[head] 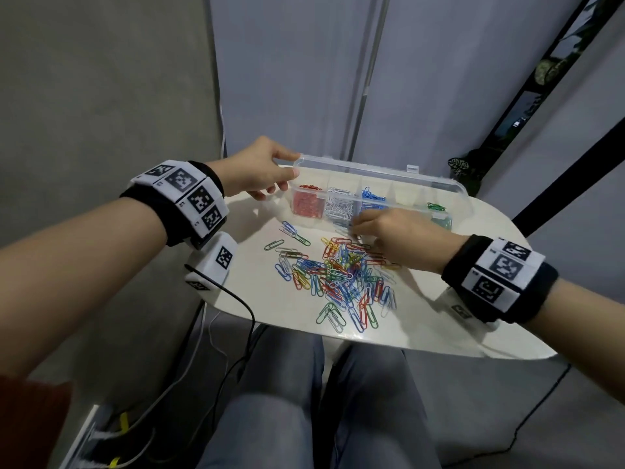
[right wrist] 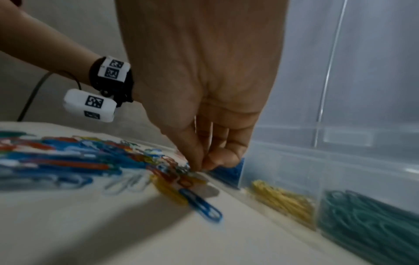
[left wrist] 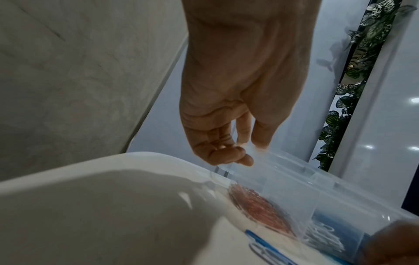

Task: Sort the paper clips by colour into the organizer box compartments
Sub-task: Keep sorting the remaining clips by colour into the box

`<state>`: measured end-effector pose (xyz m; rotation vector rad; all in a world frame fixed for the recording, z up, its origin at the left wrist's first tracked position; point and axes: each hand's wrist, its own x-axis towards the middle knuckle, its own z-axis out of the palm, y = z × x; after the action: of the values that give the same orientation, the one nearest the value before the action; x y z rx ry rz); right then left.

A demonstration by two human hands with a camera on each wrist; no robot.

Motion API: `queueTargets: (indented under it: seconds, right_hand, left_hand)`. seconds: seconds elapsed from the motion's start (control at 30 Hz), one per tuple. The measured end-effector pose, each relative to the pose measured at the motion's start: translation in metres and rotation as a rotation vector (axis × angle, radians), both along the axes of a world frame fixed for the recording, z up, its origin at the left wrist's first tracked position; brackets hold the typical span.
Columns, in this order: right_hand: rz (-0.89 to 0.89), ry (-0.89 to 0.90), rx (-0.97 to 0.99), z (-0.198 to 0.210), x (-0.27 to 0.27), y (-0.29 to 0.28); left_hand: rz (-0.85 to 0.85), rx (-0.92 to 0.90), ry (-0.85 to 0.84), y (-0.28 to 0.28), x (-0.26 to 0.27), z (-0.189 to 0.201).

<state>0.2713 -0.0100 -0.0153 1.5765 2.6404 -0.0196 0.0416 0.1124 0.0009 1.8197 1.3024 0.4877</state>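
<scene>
A clear organizer box (head: 455, 211) stands at the back of the white table (head: 439, 333), its lid (head: 372, 170) raised. Its compartments hold red (head: 306, 206), white (head: 340, 206), blue (head: 372, 198), yellow (right wrist: 283, 200) and green (right wrist: 367, 218) clips. My left hand (head: 292, 164) pinches the lid's left corner (left wrist: 267, 161) between thumb and fingers. A mixed pile of coloured clips (head: 341, 272) lies in front of the box. My right hand (head: 355, 228) is down at the pile's far edge, its fingertips (right wrist: 197, 161) pinched together on a clip whose colour I cannot tell.
A few stray clips (head: 291, 231) lie left of the pile. A black cable (head: 236, 299) hangs off the table's left edge. My knees are under the near edge. A leafy plant (head: 460, 167) stands behind the box at the right.
</scene>
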Motion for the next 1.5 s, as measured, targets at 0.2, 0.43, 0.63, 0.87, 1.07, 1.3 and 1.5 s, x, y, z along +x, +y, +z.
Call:
queueTargets:
  seconds: [0.2, 0.43, 0.63, 0.87, 1.07, 1.3, 1.5]
  right_hand:
    - [-0.144, 0.179, -0.091, 0.002, 0.014, -0.007]
    - [-0.461, 0.340, -0.035, -0.003, 0.007, -0.007]
    - [-0.476, 0.377, -0.137, -0.005, -0.006, -0.003]
    - [-0.445, 0.307, -0.171, -0.002, -0.011, -0.007]
    - [-0.405, 0.307, -0.132, -0.003, -0.014, -0.009]
    - [-0.588, 0.813, -0.213, 0.020, 0.003, -0.013]
    - [-0.687, 1.088, -0.045, 0.059, 0.035, -0.009]
  left_hand:
    - [0.002, 0.000, -0.009, 0.002, 0.000, -0.002]
    - [0.006, -0.009, -0.014, 0.003, 0.000, -0.003]
    - [0.007, -0.014, -0.011, 0.003, 0.000, -0.003]
    - [0.006, -0.015, -0.020, 0.002, 0.000, -0.002]
    - [0.003, -0.014, -0.020, 0.001, -0.001, -0.002]
    - [0.007, -0.017, -0.027, 0.002, 0.000, -0.002]
    - [0.008, -0.018, -0.034, 0.002, 0.000, -0.003]
